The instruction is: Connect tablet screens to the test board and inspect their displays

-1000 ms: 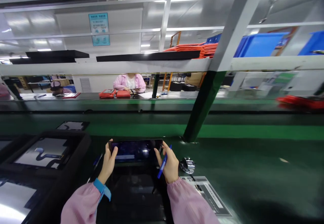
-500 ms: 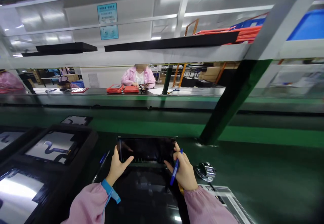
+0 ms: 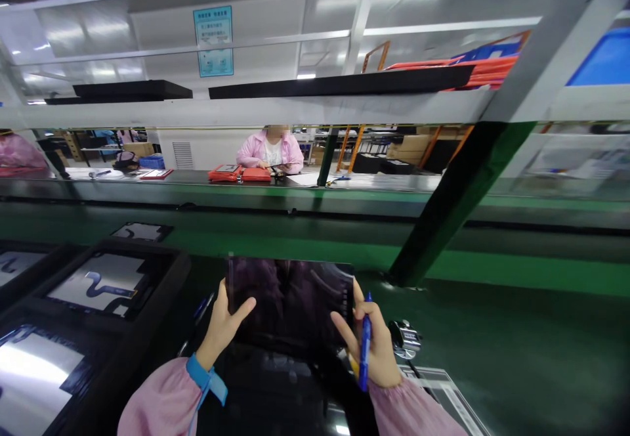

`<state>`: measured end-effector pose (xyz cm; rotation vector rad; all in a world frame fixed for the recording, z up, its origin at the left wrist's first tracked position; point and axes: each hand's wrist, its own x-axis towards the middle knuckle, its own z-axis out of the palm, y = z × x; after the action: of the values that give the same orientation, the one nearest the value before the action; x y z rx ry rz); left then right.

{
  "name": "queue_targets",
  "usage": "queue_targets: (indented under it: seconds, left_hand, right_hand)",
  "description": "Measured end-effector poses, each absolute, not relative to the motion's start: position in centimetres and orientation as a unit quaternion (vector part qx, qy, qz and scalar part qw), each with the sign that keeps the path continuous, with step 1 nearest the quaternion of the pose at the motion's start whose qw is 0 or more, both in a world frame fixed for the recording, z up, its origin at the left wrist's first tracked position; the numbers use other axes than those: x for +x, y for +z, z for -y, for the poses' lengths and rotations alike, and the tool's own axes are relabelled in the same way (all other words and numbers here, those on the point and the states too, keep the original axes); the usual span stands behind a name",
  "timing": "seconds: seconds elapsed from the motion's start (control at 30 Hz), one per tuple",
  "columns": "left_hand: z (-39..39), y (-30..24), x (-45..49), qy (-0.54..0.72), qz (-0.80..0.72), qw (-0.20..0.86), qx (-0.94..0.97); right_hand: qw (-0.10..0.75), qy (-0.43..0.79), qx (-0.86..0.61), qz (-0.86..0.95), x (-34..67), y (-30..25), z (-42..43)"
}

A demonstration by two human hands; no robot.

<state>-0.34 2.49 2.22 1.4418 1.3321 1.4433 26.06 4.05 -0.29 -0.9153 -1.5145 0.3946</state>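
Observation:
A dark, glossy screen panel [image 3: 290, 298] is held up and tilted between my two hands, its face reflecting pink sleeves. My left hand [image 3: 227, 321] grips its left edge, thumb on the face and a blue band round the wrist. On the right edge, my right hand [image 3: 371, 337] grips the panel and also holds a blue pen [image 3: 365, 347] between its fingers. Beneath the raised panel lies another black glossy panel [image 3: 275, 390]. A second pen [image 3: 199, 311] rests on the bench by my left hand.
Black foam trays [image 3: 162, 291] with silver-backed panels [image 3: 101, 283] stand at the left. Right of my hand sit a shiny metal object [image 3: 406, 339] and a framed sheet [image 3: 450, 393]. A slanted dark post [image 3: 443, 206] rises behind. Across the bench a person in pink [image 3: 270, 150] works.
The panel has tilted so more of its face shows, and it looks taller. My right hand has shifted slightly right and down with the pen, which now stands more upright.

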Motion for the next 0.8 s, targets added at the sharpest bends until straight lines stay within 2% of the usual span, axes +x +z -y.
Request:
queue_targets:
  seconds: [0.07, 0.13, 0.33, 0.5, 0.57, 0.67, 0.8]
  left_hand:
    - [-2.5, 2.2, -0.7, 0.559, -0.503, 0.417, 0.510]
    - [-2.8, 1.8, -1.2, 0.575, -0.520, 0.424, 0.469]
    - [-3.4, 1.4, -2.9, 0.591, -0.585, 0.288, 0.475]
    - [-1.7, 2.5, -2.7, 0.574, -0.555, 0.156, 0.582]
    - [-0.6, 2.8, -2.5, 0.544, -0.499, 0.176, 0.652]
    - [0.5, 2.7, -2.4, 0.539, -0.424, 0.265, 0.678]
    - [0.3, 2.1, -2.5, 0.538, -0.407, 0.307, 0.671]
  right_hand:
    - [0.637, 0.210, -0.379, 0.637, 26.1, 0.4, -3.6]
    - [0.638, 0.246, -0.381, 0.622, 26.1, 0.7, -3.2]
    - [0.607, 0.352, -0.406, 0.586, 26.0, 0.8, -2.6]
    - [0.629, 0.344, -0.412, 0.562, 26.0, 0.6, -2.9]
    - [0.650, 0.322, -0.417, 0.547, 26.2, 0.3, -3.3]
    - [0.675, 0.290, -0.425, 0.529, 26.6, -0.1, -3.9]
    - [0.698, 0.279, -0.419, 0.508, 27.2, -0.3, -4.3]
